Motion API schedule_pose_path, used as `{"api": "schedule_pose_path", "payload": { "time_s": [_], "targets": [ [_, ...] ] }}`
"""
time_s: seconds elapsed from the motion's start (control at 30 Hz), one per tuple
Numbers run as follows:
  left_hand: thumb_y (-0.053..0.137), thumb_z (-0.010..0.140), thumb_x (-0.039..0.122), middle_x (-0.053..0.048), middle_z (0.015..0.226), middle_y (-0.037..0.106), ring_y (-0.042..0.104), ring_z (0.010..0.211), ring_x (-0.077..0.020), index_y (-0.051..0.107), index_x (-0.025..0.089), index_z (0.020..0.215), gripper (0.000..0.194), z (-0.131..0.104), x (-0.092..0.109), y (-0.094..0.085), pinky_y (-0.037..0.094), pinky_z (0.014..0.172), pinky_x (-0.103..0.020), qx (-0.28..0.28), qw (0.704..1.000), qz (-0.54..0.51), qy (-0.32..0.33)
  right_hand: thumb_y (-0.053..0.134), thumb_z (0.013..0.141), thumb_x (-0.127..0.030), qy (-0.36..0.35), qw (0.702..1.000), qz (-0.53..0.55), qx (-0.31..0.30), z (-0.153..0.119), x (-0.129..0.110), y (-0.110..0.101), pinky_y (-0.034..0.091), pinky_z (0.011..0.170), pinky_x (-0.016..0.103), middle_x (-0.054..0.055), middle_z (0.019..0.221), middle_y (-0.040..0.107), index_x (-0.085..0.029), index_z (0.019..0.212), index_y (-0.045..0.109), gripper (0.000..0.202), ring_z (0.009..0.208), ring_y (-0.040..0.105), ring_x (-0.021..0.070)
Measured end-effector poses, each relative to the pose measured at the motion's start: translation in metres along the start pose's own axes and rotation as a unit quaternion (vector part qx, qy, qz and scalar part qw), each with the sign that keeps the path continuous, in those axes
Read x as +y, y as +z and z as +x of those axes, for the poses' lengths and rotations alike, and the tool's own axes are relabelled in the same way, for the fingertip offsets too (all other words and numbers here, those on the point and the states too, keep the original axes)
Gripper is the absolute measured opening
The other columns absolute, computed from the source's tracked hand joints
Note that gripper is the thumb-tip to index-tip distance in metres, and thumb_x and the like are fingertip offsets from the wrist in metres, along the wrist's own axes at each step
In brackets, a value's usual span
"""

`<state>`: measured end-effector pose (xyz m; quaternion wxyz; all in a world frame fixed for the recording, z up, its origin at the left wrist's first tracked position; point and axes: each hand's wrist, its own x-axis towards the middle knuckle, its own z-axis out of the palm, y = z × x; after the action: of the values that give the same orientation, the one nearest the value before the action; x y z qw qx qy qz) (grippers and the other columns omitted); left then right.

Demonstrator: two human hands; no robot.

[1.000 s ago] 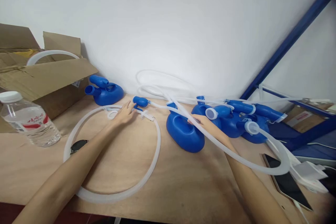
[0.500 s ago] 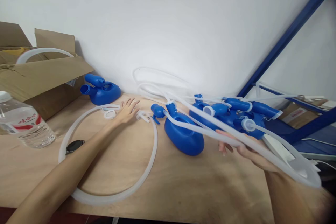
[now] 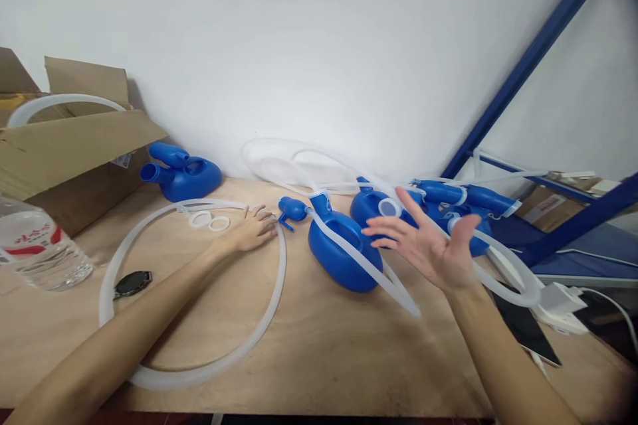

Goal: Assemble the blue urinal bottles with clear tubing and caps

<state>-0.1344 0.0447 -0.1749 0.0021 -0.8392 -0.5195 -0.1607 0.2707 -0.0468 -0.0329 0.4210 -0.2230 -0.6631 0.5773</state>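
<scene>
My left hand (image 3: 256, 229) rests low over the table, fingers spread, beside the end of a looped white hose (image 3: 279, 279). Two white rings (image 3: 219, 223) lie left of it. My right hand (image 3: 428, 246) is raised with its palm turned up and fingers apart, holding nothing. Between my hands stands a blue bottle (image 3: 343, 259) with a white cap and a hose (image 3: 359, 257) bending over its front. A small blue part (image 3: 293, 210) sits at that hose's end. Behind my right hand are several more blue bottles (image 3: 366, 202), partly hidden.
At the left are an open cardboard box (image 3: 74, 146), a water bottle (image 3: 42, 246) and a black watch (image 3: 132, 284). Another blue bottle (image 3: 194, 179) stands by the wall. A phone (image 3: 523, 322), a white power strip (image 3: 563, 319) and a blue rack (image 3: 533, 60) are right.
My right hand has let go of the hoses and opened, palm up; the hoses have dropped. My left hand has shifted slightly, uncovering a second ring. The view has shifted a little.
</scene>
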Motion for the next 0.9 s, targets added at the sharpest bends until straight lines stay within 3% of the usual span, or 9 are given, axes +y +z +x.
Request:
{"api": "schedule_pose_path", "payload": {
  "time_s": [0.1, 0.2, 0.23, 0.33, 0.4, 0.43, 0.6, 0.77, 0.9],
  "targets": [
    [0.044, 0.101, 0.046, -0.015, 0.136, 0.066, 0.054, 0.132, -0.0366, 0.069, 0.023, 0.132, 0.045, 0.000, -0.002, -0.004, 0.036, 0.114, -0.064, -0.002, 1.000, 0.013, 0.001, 0.030, 0.094, -0.085, 0.008, 0.997, 0.036, 0.074, 0.038, 0.003, 0.032, 0.052, 0.106, 0.053, 0.009, 0.148, 0.063, -0.041, 0.162, 0.029, 0.081, 0.134, 0.063, 0.0297],
    [0.042, 0.100, 0.039, -0.017, 0.124, 0.071, 0.063, 0.119, -0.0351, 0.070, 0.019, 0.127, 0.044, 0.001, -0.003, -0.011, 0.044, 0.106, -0.056, 0.010, 1.000, 0.027, -0.005, 0.051, 0.098, -0.067, 0.061, 0.985, -0.164, 0.006, 0.078, 0.019, 0.065, 0.045, 0.115, 0.052, 0.012, 0.151, 0.059, -0.030, 0.160, 0.036, 0.074, 0.140, 0.056, 0.0291],
    [0.041, 0.100, 0.038, -0.017, 0.120, 0.072, 0.065, 0.115, -0.0345, 0.071, 0.018, 0.124, 0.043, 0.001, -0.003, -0.014, 0.043, 0.105, -0.057, 0.017, 0.999, 0.032, -0.008, 0.057, 0.096, -0.064, 0.080, 0.952, -0.292, -0.031, 0.090, 0.027, 0.076, 0.042, 0.117, 0.052, 0.013, 0.151, 0.059, -0.027, 0.158, 0.041, 0.074, 0.142, 0.054, 0.0310],
    [0.037, 0.101, 0.036, -0.015, 0.106, 0.076, 0.070, 0.100, -0.0310, 0.073, 0.019, 0.113, 0.042, 0.001, -0.003, -0.019, 0.036, 0.110, -0.060, 0.040, 0.998, 0.037, -0.016, 0.066, 0.094, -0.053, 0.114, 0.780, -0.610, -0.084, 0.119, 0.055, 0.103, 0.041, 0.115, 0.058, 0.023, 0.155, 0.052, -0.016, 0.147, 0.056, 0.065, 0.149, 0.042, 0.0408],
    [0.037, 0.101, 0.036, -0.014, 0.098, 0.077, 0.072, 0.093, -0.0287, 0.074, 0.019, 0.105, 0.041, 0.001, -0.002, -0.020, 0.034, 0.112, -0.059, 0.052, 0.998, 0.028, -0.015, 0.066, 0.096, -0.048, 0.113, 0.700, -0.701, -0.075, 0.137, 0.075, 0.113, 0.043, 0.114, 0.054, 0.029, 0.159, 0.045, -0.009, 0.149, 0.052, 0.068, 0.153, 0.035, 0.0408],
    [0.037, 0.101, 0.035, -0.014, 0.096, 0.077, 0.072, 0.090, -0.0281, 0.075, 0.019, 0.102, 0.041, 0.001, -0.002, -0.020, 0.035, 0.112, -0.058, 0.057, 0.998, 0.019, -0.013, 0.069, 0.095, -0.045, 0.123, 0.685, -0.715, -0.071, 0.145, 0.085, 0.115, 0.043, 0.113, 0.054, 0.032, 0.159, 0.042, -0.005, 0.152, 0.048, 0.073, 0.153, 0.035, 0.0423],
    [0.043, 0.097, 0.036, -0.011, 0.099, 0.079, 0.073, 0.092, -0.0270, 0.076, 0.021, 0.103, 0.037, 0.002, -0.005, -0.021, 0.051, 0.096, -0.043, 0.081, 0.995, -0.064, -0.009, 0.084, 0.082, -0.030, 0.173, 0.670, -0.720, -0.055, 0.178, 0.115, 0.107, 0.050, 0.105, 0.054, 0.039, 0.135, 0.061, 0.005, 0.158, 0.030, 0.100, 0.132, 0.060, 0.0448],
    [0.043, 0.098, 0.046, -0.013, 0.128, 0.072, 0.065, 0.123, -0.0295, 0.066, 0.019, 0.130, 0.048, 0.004, -0.008, -0.030, 0.047, 0.111, -0.047, 0.176, 0.969, -0.161, -0.061, 0.054, 0.104, -0.028, 0.119, 0.694, -0.710, -0.020, 0.171, 0.110, 0.099, 0.053, 0.101, 0.045, 0.032, 0.133, 0.063, -0.002, 0.142, 0.053, 0.046, 0.127, 0.063, 0.0375],
    [0.047, 0.098, 0.054, -0.018, 0.155, 0.051, 0.044, 0.146, -0.0329, 0.049, 0.017, 0.148, 0.062, 0.010, -0.004, -0.043, 0.037, 0.121, -0.053, 0.247, 0.934, -0.237, -0.106, 0.041, 0.109, -0.036, 0.013, 0.714, -0.700, -0.006, 0.150, 0.094, 0.097, 0.051, 0.104, 0.044, 0.025, 0.139, 0.054, -0.010, 0.150, 0.047, 0.048, 0.121, 0.065, 0.0325]
  ]
}}
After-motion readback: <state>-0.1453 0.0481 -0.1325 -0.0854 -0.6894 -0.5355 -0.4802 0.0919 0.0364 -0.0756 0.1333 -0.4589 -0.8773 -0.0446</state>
